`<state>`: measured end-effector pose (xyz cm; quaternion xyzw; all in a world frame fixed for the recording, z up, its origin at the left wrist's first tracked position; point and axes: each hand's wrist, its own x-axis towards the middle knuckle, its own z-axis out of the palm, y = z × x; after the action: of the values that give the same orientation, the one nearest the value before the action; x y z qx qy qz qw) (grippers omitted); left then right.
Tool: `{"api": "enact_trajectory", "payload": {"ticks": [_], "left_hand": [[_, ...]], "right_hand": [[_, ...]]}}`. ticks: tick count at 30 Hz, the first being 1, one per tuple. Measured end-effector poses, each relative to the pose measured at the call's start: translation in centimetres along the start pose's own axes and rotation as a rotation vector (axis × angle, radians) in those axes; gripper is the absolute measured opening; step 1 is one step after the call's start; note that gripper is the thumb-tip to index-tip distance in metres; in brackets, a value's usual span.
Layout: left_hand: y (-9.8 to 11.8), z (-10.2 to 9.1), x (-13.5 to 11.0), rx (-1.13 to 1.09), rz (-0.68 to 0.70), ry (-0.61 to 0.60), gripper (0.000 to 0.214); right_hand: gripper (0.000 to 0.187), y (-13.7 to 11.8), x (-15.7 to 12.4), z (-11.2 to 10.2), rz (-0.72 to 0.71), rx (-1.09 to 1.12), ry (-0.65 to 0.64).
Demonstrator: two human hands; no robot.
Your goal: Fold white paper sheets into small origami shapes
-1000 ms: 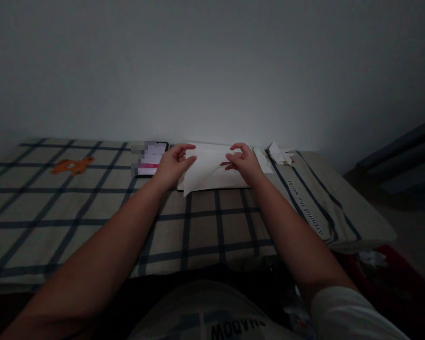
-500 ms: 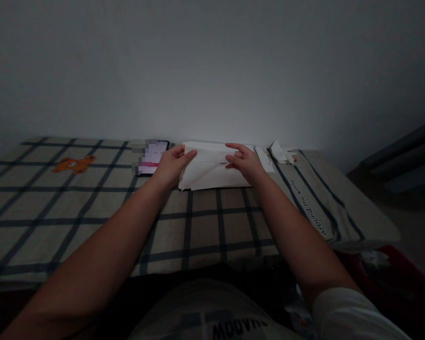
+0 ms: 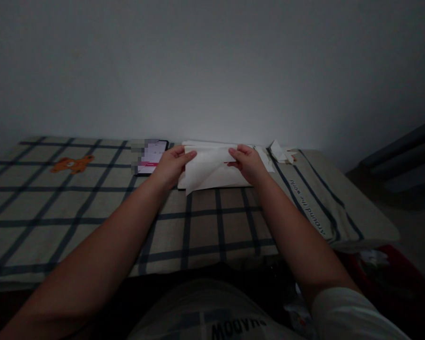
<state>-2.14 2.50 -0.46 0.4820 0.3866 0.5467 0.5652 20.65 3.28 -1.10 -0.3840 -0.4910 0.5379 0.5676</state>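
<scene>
A white sheet of paper (image 3: 208,170) lies near the far edge of a checked bedspread (image 3: 92,208), close to the wall. My left hand (image 3: 170,166) pinches the sheet's left upper edge between thumb and fingers. My right hand (image 3: 246,163) grips its right upper edge. The sheet is lifted between both hands, and its lower left corner hangs down over more white paper beneath.
A lit phone (image 3: 149,157) lies just left of my left hand. Small white paper scraps (image 3: 278,153) sit right of my right hand. An orange bear print (image 3: 72,164) marks the cloth at far left. The bed's right edge drops off toward a dark red thing (image 3: 386,259).
The sheet lay flatter half a second ago; now both hands have closed on its top edge and lifted it, so its lower left corner hangs down again.
</scene>
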Motion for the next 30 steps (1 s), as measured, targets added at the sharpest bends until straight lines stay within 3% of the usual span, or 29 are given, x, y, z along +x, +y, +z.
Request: {"api": "enact_trajectory", "payload": {"ticks": [11,23,30], "left_hand": [[-0.1,0.2,-0.2,-0.065,-0.086,-0.013,0.034],[-0.6,-0.2,0.0,0.143,0.043,0.06,0.034],[-0.8,-0.4,0.3,0.104,0.059,0.099,0.027]], "right_hand": [[0.043,0.2,0.0,-0.1,-0.012,-0.013,0.014],[0.04,0.0,0.0,0.1,0.016,-0.031,-0.011],[0.036,0.1,-0.1,0.2,-0.001,-0.031,-0.008]]}}
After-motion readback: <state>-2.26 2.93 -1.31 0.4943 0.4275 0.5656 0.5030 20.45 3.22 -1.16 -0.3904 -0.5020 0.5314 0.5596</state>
